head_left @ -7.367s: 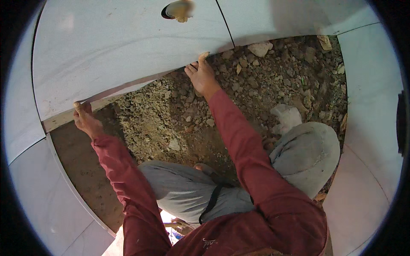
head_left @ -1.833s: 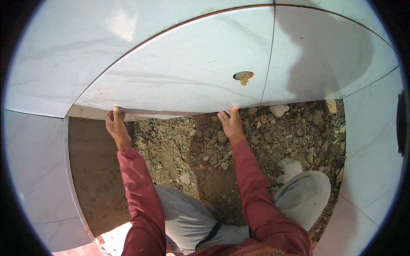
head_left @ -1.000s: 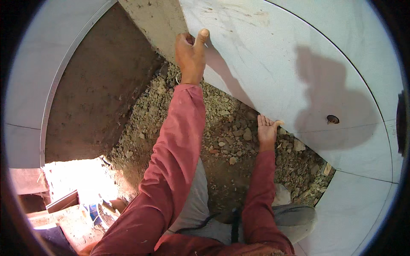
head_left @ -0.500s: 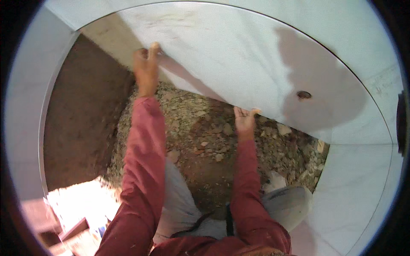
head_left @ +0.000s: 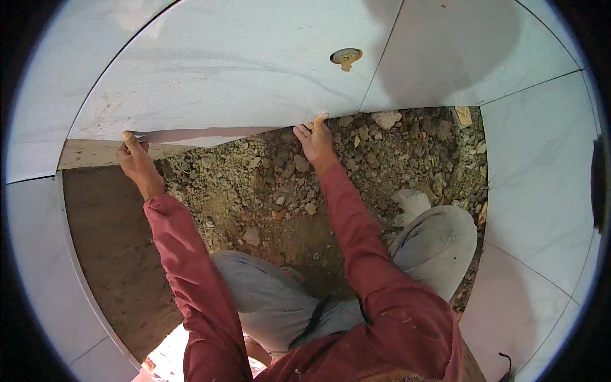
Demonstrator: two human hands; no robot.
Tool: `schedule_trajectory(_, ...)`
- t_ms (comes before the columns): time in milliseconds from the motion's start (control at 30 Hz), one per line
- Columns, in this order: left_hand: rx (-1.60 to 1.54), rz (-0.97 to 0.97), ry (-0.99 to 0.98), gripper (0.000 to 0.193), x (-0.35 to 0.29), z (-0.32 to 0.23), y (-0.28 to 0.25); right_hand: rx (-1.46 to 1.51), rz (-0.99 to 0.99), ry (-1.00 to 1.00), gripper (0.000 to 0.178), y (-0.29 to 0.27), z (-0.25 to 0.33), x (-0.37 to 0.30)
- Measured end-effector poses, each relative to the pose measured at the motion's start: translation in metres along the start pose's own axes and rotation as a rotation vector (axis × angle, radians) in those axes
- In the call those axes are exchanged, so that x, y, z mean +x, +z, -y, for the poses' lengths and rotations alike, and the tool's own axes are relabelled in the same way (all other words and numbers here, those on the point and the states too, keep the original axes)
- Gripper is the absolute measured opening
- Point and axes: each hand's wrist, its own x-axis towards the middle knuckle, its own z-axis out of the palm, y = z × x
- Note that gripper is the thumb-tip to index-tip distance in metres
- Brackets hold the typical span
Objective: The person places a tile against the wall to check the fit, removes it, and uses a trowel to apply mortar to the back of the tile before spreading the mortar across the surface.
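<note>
A large white tile panel (head_left: 242, 76) with faint grey veining stands in front of me, a round hole (head_left: 347, 58) cut through it. My left hand (head_left: 139, 167) grips its lower edge near the left end, thumb up on the face and fingers curled below. A thin sliver beside that thumb is too small to name. Further right, my right hand (head_left: 316, 143) holds the same edge, thumb on the face and fingertips at the edge. Part of those fingers is hidden behind the tile.
Broken rubble and loose stones (head_left: 286, 172) lie below the tile, between my knees (head_left: 439, 248) and the wall. A brown earthy surface (head_left: 108, 223) lies left. White tiled walls (head_left: 541, 172) rise at both sides. A pale strip (head_left: 95, 153) shows under the panel's left end.
My view has turned, so the panel's lower edge now looks nearly level. My left hand has shifted leftward along the edge; the right hand stays at the edge below the hole.
</note>
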Motion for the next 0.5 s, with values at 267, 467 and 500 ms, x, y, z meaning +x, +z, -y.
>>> schedule_trajectory(267,-0.093,0.083,-0.094,0.066,-0.007,-0.015,-0.003,0.006,0.048,0.015,0.115,0.004,-0.002,-0.004)
schedule_trajectory(467,0.061,0.153,0.012,0.077,-0.018,-0.034,0.003,0.032,0.06,0.021,0.116,-0.003,0.0,-0.001)
schedule_trajectory(500,0.072,0.136,0.035,0.078,-0.014,-0.032,0.0,0.041,0.076,0.029,0.116,-0.004,-0.002,0.0)
